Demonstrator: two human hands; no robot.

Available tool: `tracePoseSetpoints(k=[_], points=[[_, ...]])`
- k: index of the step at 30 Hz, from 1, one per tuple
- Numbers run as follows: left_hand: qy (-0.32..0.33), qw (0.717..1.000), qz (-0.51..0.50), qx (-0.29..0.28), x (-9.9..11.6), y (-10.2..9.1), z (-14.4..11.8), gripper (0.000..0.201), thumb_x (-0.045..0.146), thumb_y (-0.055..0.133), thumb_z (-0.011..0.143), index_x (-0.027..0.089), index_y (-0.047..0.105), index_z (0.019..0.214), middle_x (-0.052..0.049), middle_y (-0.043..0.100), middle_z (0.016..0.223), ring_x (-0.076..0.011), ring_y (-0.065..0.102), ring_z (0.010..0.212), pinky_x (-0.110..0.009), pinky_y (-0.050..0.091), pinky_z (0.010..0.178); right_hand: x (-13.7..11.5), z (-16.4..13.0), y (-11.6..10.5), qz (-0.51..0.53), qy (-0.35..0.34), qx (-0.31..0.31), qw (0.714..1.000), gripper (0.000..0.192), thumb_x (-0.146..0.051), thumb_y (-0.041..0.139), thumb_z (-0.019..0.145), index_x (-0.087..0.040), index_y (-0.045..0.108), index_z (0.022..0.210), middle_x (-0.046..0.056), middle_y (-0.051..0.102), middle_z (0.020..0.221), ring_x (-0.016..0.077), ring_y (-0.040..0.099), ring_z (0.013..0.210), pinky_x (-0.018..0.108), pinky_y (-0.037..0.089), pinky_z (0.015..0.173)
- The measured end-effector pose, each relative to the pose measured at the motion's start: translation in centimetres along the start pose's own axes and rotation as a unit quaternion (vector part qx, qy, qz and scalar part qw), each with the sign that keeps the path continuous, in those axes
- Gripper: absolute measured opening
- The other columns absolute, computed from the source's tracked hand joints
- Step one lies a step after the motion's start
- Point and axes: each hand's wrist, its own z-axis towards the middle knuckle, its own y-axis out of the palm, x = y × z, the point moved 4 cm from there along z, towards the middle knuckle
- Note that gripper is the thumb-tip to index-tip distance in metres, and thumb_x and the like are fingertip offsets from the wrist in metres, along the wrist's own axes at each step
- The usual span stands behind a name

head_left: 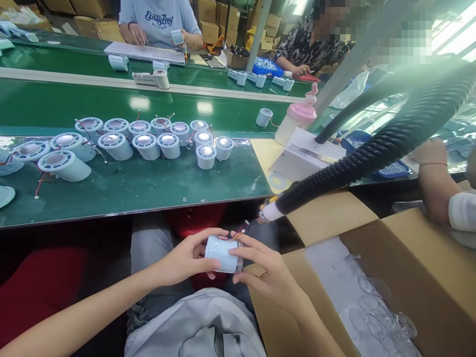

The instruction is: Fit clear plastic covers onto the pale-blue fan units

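Note:
My left hand (188, 258) and my right hand (266, 270) both grip one pale blue cylindrical fan housing (222, 254) over my lap, below the table edge. A thin orange wire sticks out at its top right. A black corrugated hose with a white nozzle (270, 211) ends just above and right of the part. On the green table (148, 188) in front of me stand several more pale blue housings (147, 146) with grilled tops and red wires.
An open cardboard box (409, 263) holding clear plastic rings sits at my right. Another person's arm (433, 181) reaches over it. A pink-capped bottle (297, 119) and a grey-white box (303, 156) stand on the table. Two people work across the conveyor.

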Motion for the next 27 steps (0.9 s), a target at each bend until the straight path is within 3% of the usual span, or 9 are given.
tracePoseSetpoints(k=[2, 7, 11, 14, 20, 24, 27], points=[[0.000, 1.000, 0.007, -0.014, -0.1, 0.0, -0.1, 0.063, 0.034, 0.074, 0.072, 0.024, 0.048, 0.129, -0.011, 0.057, 0.122, -0.0249, 0.063, 0.094, -0.028, 0.055, 0.061, 0.1, -0.3, -0.1, -0.007, -0.006, 0.004, 1.000, 0.038, -0.018, 0.076, 0.071, -0.024, 0.065, 0.108, 0.010, 0.059, 0.130, 0.0247, 0.058, 0.117, 0.036, 0.048, 0.098], [0.045, 0.994, 0.095, -0.034, 0.9, 0.0, -1.0, 0.073, 0.021, 0.080, 0.066, 0.031, 0.048, 0.131, -0.006, 0.050, 0.136, -0.0264, 0.057, 0.114, -0.036, 0.048, 0.094, 0.7, -0.8, 0.1, 0.044, 0.032, 0.008, 0.998, 0.046, -0.024, 0.080, 0.068, -0.025, 0.059, 0.110, 0.009, 0.060, 0.127, 0.0237, 0.061, 0.111, 0.034, 0.052, 0.093], [0.043, 0.996, 0.069, -0.039, 0.9, -0.1, -0.7, 0.078, 0.015, 0.080, 0.065, 0.032, 0.045, 0.133, -0.007, 0.048, 0.139, -0.0265, 0.053, 0.120, -0.038, 0.044, 0.099, 1.3, -1.1, 0.5, 0.098, 0.047, 0.029, 0.994, 0.046, -0.021, 0.081, 0.066, -0.027, 0.059, 0.107, 0.007, 0.061, 0.126, 0.0230, 0.059, 0.114, 0.033, 0.052, 0.093], [0.044, 0.998, 0.045, -0.032, 0.5, -0.3, 1.1, 0.083, 0.013, 0.083, 0.060, 0.028, 0.046, 0.133, -0.009, 0.053, 0.135, -0.0268, 0.053, 0.120, -0.039, 0.043, 0.100, 2.8, -1.6, 0.6, 0.160, 0.051, 0.094, 0.981, 0.044, -0.017, 0.081, 0.066, -0.028, 0.060, 0.104, 0.006, 0.062, 0.124, 0.0221, 0.059, 0.114, 0.033, 0.053, 0.092], [0.056, 0.998, 0.019, -0.036, 0.0, 0.5, 7.5, 0.080, 0.020, 0.085, 0.057, 0.017, 0.050, 0.129, -0.014, 0.061, 0.123, -0.0290, 0.055, 0.115, -0.041, 0.043, 0.097, 7.6, -2.5, 0.1, 0.249, 0.045, 0.268, 0.930, 0.044, -0.022, 0.083, 0.061, -0.026, 0.060, 0.099, 0.008, 0.062, 0.123, 0.0253, 0.060, 0.113, 0.037, 0.056, 0.087], [0.065, 0.996, 0.041, -0.054, 0.4, 0.9, 10.3, 0.072, 0.024, 0.082, 0.063, 0.016, 0.050, 0.127, -0.014, 0.060, 0.124, -0.0271, 0.056, 0.114, -0.040, 0.041, 0.099, 9.4, -2.0, -0.8, 0.238, 0.045, 0.303, 0.922, 0.045, -0.031, 0.083, 0.061, -0.024, 0.058, 0.098, 0.010, 0.064, 0.119, 0.0258, 0.062, 0.109, 0.038, 0.056, 0.085], [0.067, 0.993, 0.069, -0.065, 1.0, 0.7, 10.4, 0.066, 0.023, 0.081, 0.064, 0.017, 0.051, 0.123, -0.012, 0.060, 0.122, -0.0249, 0.056, 0.112, -0.038, 0.042, 0.098, 9.2, -1.5, -1.3, 0.235, 0.046, 0.301, 0.923, 0.047, -0.031, 0.083, 0.059, -0.022, 0.059, 0.098, 0.012, 0.064, 0.120, 0.0272, 0.062, 0.109, 0.038, 0.056, 0.085]])
